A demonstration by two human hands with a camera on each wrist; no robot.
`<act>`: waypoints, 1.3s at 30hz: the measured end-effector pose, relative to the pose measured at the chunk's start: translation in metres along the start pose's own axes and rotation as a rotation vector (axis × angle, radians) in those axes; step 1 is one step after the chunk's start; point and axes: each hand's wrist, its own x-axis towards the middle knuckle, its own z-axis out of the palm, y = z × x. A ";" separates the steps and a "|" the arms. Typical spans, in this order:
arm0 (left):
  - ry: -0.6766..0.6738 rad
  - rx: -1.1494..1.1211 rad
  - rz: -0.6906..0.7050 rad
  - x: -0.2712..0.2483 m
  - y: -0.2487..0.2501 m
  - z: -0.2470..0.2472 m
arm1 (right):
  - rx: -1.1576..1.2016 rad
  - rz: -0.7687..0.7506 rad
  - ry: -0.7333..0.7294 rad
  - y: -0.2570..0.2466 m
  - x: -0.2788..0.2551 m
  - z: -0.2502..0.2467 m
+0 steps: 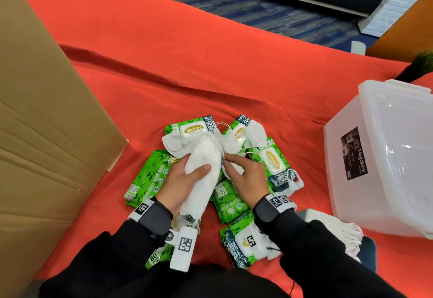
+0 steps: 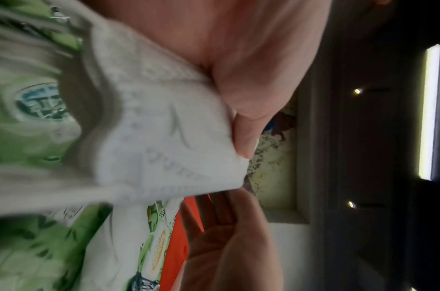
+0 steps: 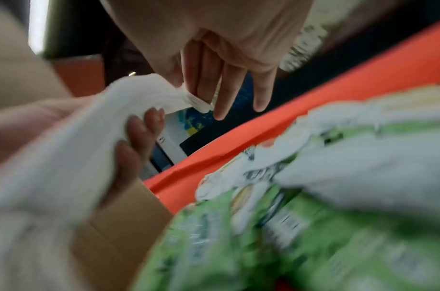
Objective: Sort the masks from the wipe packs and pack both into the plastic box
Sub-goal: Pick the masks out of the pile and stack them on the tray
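Observation:
My left hand point(image 1: 180, 180) grips a thick stack of white masks point(image 1: 206, 164), thumb across its top; the left wrist view shows that thumb point(image 2: 244, 135) pressed on the masks point(image 2: 159, 128). My right hand point(image 1: 243, 175) is at the stack's right edge. In the right wrist view its thumb and first fingers point(image 3: 196, 88) pinch the end of the masks point(image 3: 77, 147), the other fingers hanging straight. Loose masks point(image 1: 255, 133) lie on several green wipe packs point(image 1: 150, 175) spread on the red cloth. The clear plastic box point(image 1: 339, 204) stands to the right, apart from both hands.
A large cardboard box point(image 1: 46, 133) rises along the left side. A white fringed cloth point(image 1: 332, 229) lies under the plastic box's near corner. More wipe packs point(image 1: 243, 246) sit beneath my right forearm. Red cloth point(image 1: 210, 68) stretches beyond the pile.

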 end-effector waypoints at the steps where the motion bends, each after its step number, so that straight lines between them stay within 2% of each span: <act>1: -0.012 0.106 0.059 0.000 0.002 0.000 | 0.170 0.141 0.001 -0.005 -0.002 0.001; 3: -0.021 0.353 0.164 0.002 0.004 -0.003 | 0.640 0.464 0.025 -0.015 -0.003 0.003; 4: -0.020 0.462 0.211 0.002 0.006 -0.004 | 0.801 0.605 0.035 -0.019 -0.002 0.002; 6: -0.046 0.576 0.279 0.001 0.010 -0.004 | 0.930 0.775 0.010 -0.018 0.001 -0.003; 8: -0.088 0.621 0.326 -0.001 0.014 -0.005 | 0.990 0.825 0.000 -0.017 0.007 -0.008; 12: -0.095 0.555 0.340 -0.002 0.022 -0.006 | 1.108 0.756 -0.013 -0.024 0.007 -0.013; 15: -0.135 0.413 0.306 -0.002 0.026 -0.009 | 1.024 0.666 -0.002 -0.031 0.002 -0.014; 19: -0.236 0.350 0.279 -0.003 0.029 -0.012 | 0.999 0.530 0.013 -0.040 0.005 -0.021; 23: -0.284 0.319 0.277 -0.006 0.033 -0.009 | 1.062 0.375 -0.126 -0.044 0.019 -0.049; 27: -0.374 0.246 0.221 -0.005 0.036 -0.002 | 0.829 0.176 -0.310 -0.052 0.025 -0.057; 30: -0.438 0.166 0.172 -0.008 0.038 0.010 | 0.868 0.198 -0.317 -0.063 0.022 -0.046; 35: -0.455 0.030 0.129 -0.011 0.039 0.018 | 1.283 0.395 -0.305 -0.068 0.008 -0.032; 37: -0.466 0.023 0.101 -0.011 0.040 0.018 | 1.268 0.411 -0.329 -0.066 0.004 -0.031; 39: -0.501 0.053 0.063 -0.010 0.040 0.016 | 1.117 0.346 -0.393 -0.065 0.003 -0.035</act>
